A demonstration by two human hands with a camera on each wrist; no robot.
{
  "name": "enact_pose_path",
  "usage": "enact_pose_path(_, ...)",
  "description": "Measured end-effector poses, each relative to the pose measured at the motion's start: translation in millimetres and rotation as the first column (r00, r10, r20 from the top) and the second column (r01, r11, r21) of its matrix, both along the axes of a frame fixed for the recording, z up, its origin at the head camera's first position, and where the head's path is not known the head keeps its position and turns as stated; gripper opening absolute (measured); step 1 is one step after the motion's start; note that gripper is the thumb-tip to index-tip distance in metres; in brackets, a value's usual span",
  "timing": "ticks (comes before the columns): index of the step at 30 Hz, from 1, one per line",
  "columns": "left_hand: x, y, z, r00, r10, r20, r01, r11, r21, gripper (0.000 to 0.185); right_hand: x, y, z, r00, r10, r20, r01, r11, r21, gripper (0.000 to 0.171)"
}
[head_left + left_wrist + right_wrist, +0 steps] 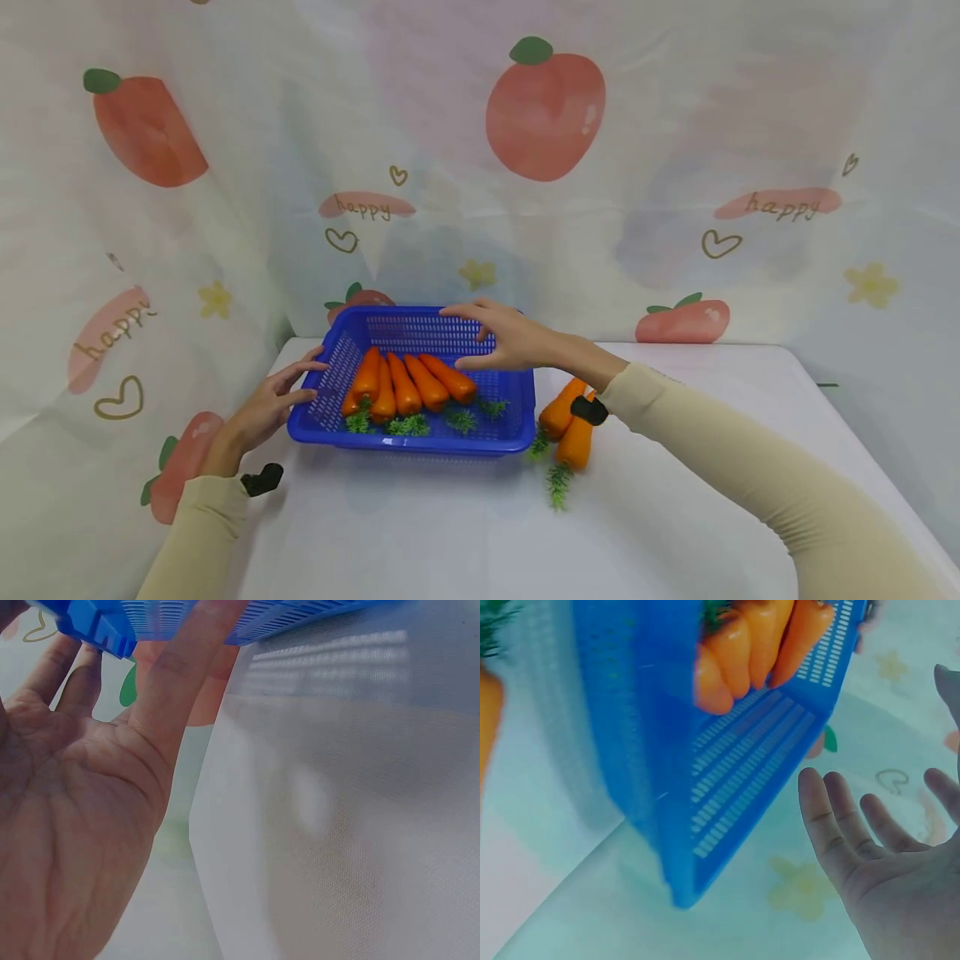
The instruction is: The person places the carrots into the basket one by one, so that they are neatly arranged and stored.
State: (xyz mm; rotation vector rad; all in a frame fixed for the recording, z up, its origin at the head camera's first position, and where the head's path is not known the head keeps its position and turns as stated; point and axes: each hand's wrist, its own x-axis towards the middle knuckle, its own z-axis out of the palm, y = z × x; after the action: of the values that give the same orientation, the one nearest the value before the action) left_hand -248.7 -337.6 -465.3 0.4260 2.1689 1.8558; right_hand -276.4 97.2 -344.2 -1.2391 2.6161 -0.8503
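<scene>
1. A blue perforated plastic basket point(420, 417) sits just left of centre in the head view, on a table with a white cloth point(675, 517). It holds four orange toy carrots with green plastic tops point(408, 385), lying side by side with their tops toward the near rim.
2. The left hand point(264, 408) lies at the basket's left wall, fingers straight and spread, the tips touching the mesh – the left wrist view shows the fingers point(184, 675) against the blue rim point(97, 626). Its grip is apart, clamped on nothing.
3. The right hand point(504, 337) hovers over the far right part of the basket, palm down, fingers relaxed and parted. The right wrist view shows an empty palm point(900, 877) apart from the basket's wall point(735, 787); nothing is held.
4. Two more orange carrots point(567, 425) lie on the table just right of the basket, partly behind the right wrist.
5. Judged by looks, the basket is light, stiff enough to keep its shape and somewhat slick; the rolled rim on the two short sides seems the surest place to hold – the carrots could roll if it tips.
6. A curtain printed with peaches and "happy" point(540, 108) hangs behind.
</scene>
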Motion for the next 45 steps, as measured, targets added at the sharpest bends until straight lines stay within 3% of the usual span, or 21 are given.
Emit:
enact_pose_path(8,1.1,-2,-2.2,1.000,-0.004,0.006,0.004,1.000,0.009,0.048,22.5,44,-4.6,0.999,-0.037,-0.040,0.034,0.998,-0.061,0.076)
enact_pose_path(14,1.3,-2,-4.0,1.000,-0.005,0.003,0.005,1.000,0.018,0.047,42.7,74,-9.5,0.994,-0.111,0.014,0.112,0.987,-0.112,0.077)
enact_pose_path(28,1.5,-2,0.2,1.000,-0.016,0.009,0.016,1.000,0.019,0.046,71.6,125,-34.3,0.956,-0.291,0.048,0.295,0.944,-0.149,0.074)
enact_pose_path(39,1.0,-2,1.7,1.000,-0.028,0.004,0.028,1.000,0.014,0.045,75.9,138,-65.4,0.886,-0.440,0.145,0.457,0.880,-0.129,0.066)
enact_pose_path(45,1.4,-2,2.1,0.999,-0.036,0.000,0.036,0.999,0.016,0.045,81.7,141,-87.6,0.829,-0.506,0.239,0.537,0.838,-0.090,0.067)
